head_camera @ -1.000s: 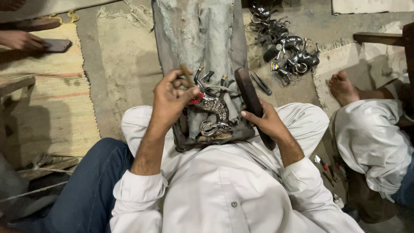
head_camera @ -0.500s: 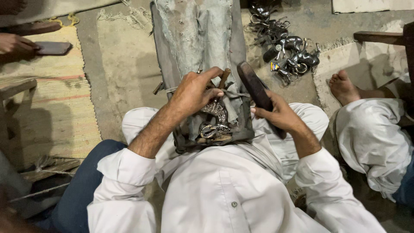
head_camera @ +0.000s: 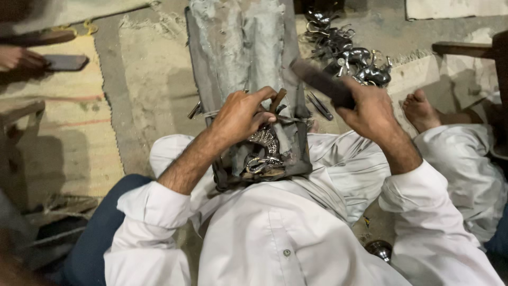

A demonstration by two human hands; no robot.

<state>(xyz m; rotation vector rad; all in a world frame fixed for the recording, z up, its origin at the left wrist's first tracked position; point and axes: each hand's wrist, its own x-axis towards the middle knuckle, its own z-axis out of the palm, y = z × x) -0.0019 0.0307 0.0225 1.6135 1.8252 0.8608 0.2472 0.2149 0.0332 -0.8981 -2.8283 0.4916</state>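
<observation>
My left hand [head_camera: 241,114] grips a thin brown chisel-like tool [head_camera: 277,99], its tip set against a shiny silver metal ornament [head_camera: 263,151]. The ornament lies at the near end of a long grey work board [head_camera: 238,42] that rests on my lap. My right hand [head_camera: 370,108] is raised to the right of the board and holds a dark flat wooden mallet [head_camera: 317,80], which points up and to the left above the chisel. White sleeves cover both my forearms.
A heap of shiny metal pieces [head_camera: 349,50] lies at the back right. Another person's bare foot [head_camera: 420,108] and white-clad leg are on the right. At far left, another person's hand [head_camera: 16,57] holds a dark flat object [head_camera: 66,62]. Woven mats cover the floor.
My right hand has lifted the mallet higher and further right. My left hand has shifted from the ornament's left side to holding the chisel upright over it.
</observation>
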